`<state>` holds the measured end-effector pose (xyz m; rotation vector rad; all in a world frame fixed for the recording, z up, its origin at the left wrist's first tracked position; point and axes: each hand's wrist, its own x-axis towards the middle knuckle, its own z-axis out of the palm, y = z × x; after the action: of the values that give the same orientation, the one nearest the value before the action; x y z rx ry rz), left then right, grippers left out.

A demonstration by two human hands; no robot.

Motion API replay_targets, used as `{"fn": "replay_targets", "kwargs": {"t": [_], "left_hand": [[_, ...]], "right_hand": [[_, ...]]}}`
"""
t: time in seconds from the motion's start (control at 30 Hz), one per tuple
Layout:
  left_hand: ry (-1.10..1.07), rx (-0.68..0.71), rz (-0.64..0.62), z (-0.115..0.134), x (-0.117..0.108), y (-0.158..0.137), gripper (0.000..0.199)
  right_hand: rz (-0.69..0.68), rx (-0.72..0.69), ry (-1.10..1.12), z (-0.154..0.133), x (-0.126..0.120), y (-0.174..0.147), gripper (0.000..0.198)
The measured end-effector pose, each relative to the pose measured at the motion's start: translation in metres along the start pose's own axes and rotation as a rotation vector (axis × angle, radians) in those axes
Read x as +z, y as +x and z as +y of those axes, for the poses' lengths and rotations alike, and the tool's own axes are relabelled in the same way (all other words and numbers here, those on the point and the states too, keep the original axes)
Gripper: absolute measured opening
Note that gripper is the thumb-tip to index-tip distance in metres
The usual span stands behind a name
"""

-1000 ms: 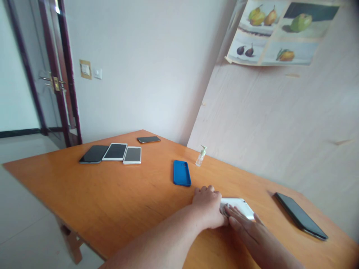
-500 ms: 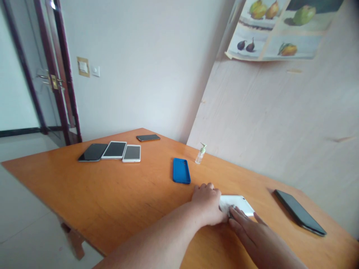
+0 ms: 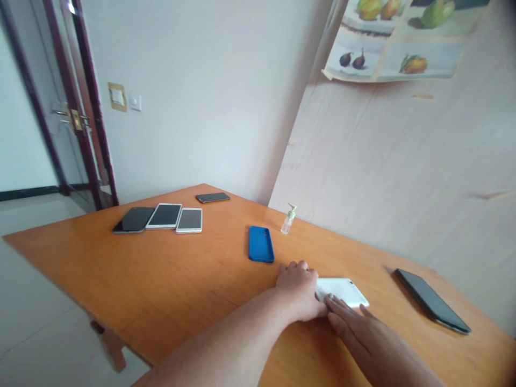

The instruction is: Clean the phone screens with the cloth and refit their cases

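Observation:
A white tablet (image 3: 342, 291) lies back up on the wooden table, a small dark camera spot near its far right corner. Gripping its left end is my left hand (image 3: 300, 290), fingers curled over the edge and hiding that part. My right hand (image 3: 350, 322) bears on the tablet's near side with its fingers together. A small pale grey bit (image 3: 331, 295) shows at those fingertips; most of it is covered, so its kind is unclear. Just beyond my left hand rests a blue phone case (image 3: 261, 244), open side up.
A clear pump bottle (image 3: 287, 220) stands near the board. A dark tablet (image 3: 431, 301) lies at the right. Farther left are a black tablet (image 3: 134, 220), two white-framed tablets (image 3: 164, 215) and a dark phone (image 3: 213, 198) on the table (image 3: 193, 285).
My right fingertips have slid slightly left and away from me along the white tablet's back. My left hand keeps its grip. The view has tilted a little.

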<state>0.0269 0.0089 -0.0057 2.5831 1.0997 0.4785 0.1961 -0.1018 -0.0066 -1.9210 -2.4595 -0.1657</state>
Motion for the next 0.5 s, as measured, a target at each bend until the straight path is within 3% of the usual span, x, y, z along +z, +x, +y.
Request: {"fn": "replay_targets", "kwargs": {"t": [0.17,0.4,0.5], "left_hand": [[0.013,-0.013,-0.020,0.001,-0.003,-0.001,0.052],[0.005,-0.011,-0.033,0.003,-0.004,-0.002,0.054],[0.009,-0.012,-0.029,0.002,-0.003,-0.002,0.053]], "right_hand": [[-0.027,0.214,-0.022,0.025,-0.003,-0.002,0.045],[0.019,0.084,0.161,-0.002,-0.006,0.003,0.048],[0.009,0.122,0.151,0.013,-0.002,0.000,0.046]]}}
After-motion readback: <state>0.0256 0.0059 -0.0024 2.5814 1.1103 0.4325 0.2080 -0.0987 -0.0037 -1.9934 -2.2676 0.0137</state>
